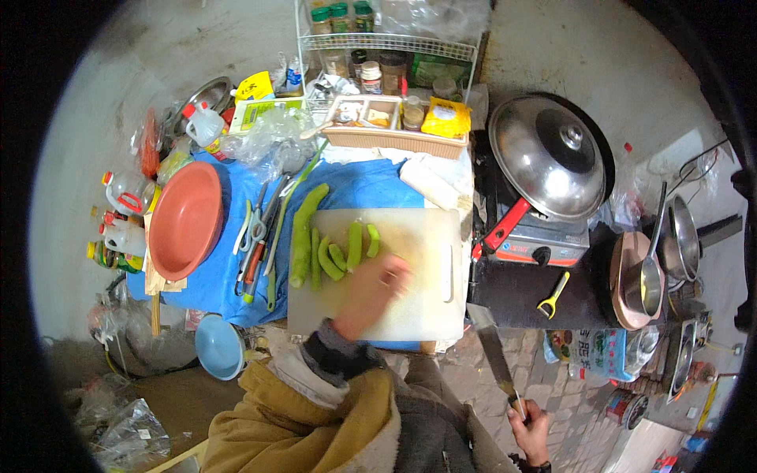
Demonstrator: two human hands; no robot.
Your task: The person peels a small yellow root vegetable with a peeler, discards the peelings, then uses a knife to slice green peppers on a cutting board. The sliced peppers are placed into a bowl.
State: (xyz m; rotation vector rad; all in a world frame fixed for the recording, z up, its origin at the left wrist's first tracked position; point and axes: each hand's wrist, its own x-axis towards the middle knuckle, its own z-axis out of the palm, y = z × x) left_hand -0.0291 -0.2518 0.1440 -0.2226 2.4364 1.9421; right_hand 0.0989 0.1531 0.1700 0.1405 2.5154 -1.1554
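Note:
My left hand (369,292) is over a white cutting board (414,319), blurred, its fingers curled; whether something is inside them is unclear. Just beyond it on the board lie green vegetable pieces, perhaps peppers or gourds: a short one (354,245), a curved one (329,260) and a small one (372,240). Along the board's left side lies a long thick green vegetable (303,242), with a thin green strip (316,259) beside it. Off the board, low on the right, my right hand (530,431) grips the handle of a broad-bladed kitchen knife (495,349), its blade pointing up toward the board's corner.
A lidded wok (547,156) with a red handle sits on a portable stove (538,251). A yellow peeler (555,295) lies in front of it. To the left are scissors (254,230), a red basin (185,222) and several bottles. A seasoning tray (390,139) stands behind the board.

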